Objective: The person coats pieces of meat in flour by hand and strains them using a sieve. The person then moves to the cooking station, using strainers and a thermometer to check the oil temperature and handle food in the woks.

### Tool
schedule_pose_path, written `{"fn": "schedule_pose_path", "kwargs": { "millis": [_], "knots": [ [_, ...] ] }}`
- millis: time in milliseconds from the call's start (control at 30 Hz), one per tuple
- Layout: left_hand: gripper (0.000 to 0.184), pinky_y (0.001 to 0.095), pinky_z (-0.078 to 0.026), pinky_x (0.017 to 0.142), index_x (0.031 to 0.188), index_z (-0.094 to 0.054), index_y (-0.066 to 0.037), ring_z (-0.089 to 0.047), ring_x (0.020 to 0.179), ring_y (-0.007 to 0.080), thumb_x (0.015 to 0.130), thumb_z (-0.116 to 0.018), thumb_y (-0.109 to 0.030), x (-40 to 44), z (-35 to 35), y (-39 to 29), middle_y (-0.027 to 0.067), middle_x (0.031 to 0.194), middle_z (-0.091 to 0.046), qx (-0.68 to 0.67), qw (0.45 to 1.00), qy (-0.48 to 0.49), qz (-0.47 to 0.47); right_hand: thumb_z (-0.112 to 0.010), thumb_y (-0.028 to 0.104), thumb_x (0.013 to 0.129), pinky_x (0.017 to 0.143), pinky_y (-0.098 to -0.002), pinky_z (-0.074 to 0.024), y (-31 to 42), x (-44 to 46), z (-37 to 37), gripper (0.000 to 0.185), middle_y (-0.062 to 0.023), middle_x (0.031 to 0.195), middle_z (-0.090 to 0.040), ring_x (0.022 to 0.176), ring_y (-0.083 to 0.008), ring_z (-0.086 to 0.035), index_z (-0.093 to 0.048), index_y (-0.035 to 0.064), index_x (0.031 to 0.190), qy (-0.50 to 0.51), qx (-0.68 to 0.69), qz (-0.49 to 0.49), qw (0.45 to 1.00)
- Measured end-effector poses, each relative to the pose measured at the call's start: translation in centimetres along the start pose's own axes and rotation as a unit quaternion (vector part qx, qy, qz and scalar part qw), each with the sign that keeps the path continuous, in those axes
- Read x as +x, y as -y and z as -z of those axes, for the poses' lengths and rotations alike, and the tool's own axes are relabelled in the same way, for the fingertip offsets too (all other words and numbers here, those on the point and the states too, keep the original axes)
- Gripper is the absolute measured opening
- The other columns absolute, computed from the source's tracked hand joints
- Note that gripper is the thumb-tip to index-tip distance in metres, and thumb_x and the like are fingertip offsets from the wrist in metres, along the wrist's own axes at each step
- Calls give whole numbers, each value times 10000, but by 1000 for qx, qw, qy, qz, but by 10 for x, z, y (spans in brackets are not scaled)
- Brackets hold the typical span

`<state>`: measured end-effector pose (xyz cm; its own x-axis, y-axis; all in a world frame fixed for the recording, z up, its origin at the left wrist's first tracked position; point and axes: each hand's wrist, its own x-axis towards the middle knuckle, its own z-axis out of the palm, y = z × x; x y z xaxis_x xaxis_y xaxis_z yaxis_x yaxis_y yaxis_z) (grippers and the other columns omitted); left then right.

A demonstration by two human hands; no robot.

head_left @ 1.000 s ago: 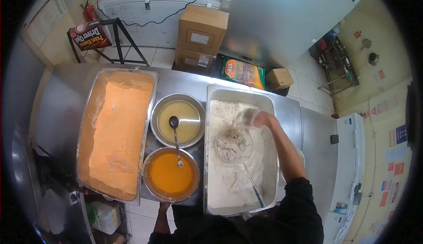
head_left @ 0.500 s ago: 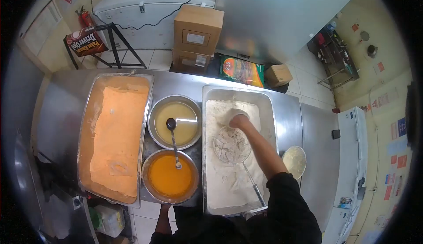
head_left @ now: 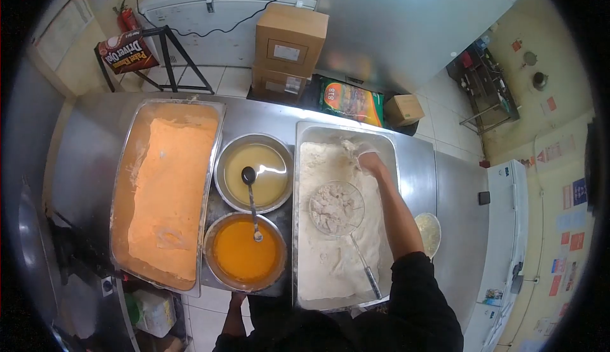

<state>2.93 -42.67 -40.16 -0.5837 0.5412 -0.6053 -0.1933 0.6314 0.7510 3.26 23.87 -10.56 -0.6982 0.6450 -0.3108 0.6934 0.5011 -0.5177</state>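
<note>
My right hand (head_left: pixel 368 159), coated in white flour, reaches into the flour (head_left: pixel 324 266) at the far right of a deep metal pan (head_left: pixel 390 137); its fingers blend into the flour, so their grip is unclear. Nearer me, a round wire strainer (head_left: pixel 337 208) holding lumpy, floury pieces lies on the flour, its handle pointing toward the pan's front right. Only a bit of my left hand (head_left: pixel 237 299) shows at the table's front edge, below a bowl of orange liquid (head_left: pixel 246 252); the fingers are hidden.
Left of the pan, a bowl of pale liquid (head_left: pixel 270 190) stands behind the orange one, a dark ladle (head_left: pixel 248 175) resting across both. A long tray of orange powder (head_left: pixel 171 193) lies further left. A small bowl (head_left: pixel 429 233) sits right of my forearm. Cardboard boxes (head_left: pixel 291 44) stand behind the table.
My right hand has moved from just behind the strainer toward the pan's far right corner. The strainer now shows fully, still lying on the flour. My left hand stays at the table edge.
</note>
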Motion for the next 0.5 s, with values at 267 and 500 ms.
{"fn": "schedule_pose_path", "kwargs": {
  "millis": [267,500],
  "knots": [
    [489,390,-342,1005,1161,-524,-55,-475,1141,259,774,-679,-312,-2,8,-21,119,1209,-538,13,999,1,35,-554,178,759,696,-425,-464,1,17,-56,192,-223,828,-626,774,-393,-594,-646,22,822,-150,-131,63,978],
    [496,388,-339,1008,1167,-521,-56,-468,1149,259,773,-679,-313,1,9,-25,120,1216,-532,17,999,10,47,-567,209,760,692,-411,-457,30,25,-95,240,-228,834,-625,776,-367,-600,-629,-23,754,-77,-140,85,984]
  ]
}}
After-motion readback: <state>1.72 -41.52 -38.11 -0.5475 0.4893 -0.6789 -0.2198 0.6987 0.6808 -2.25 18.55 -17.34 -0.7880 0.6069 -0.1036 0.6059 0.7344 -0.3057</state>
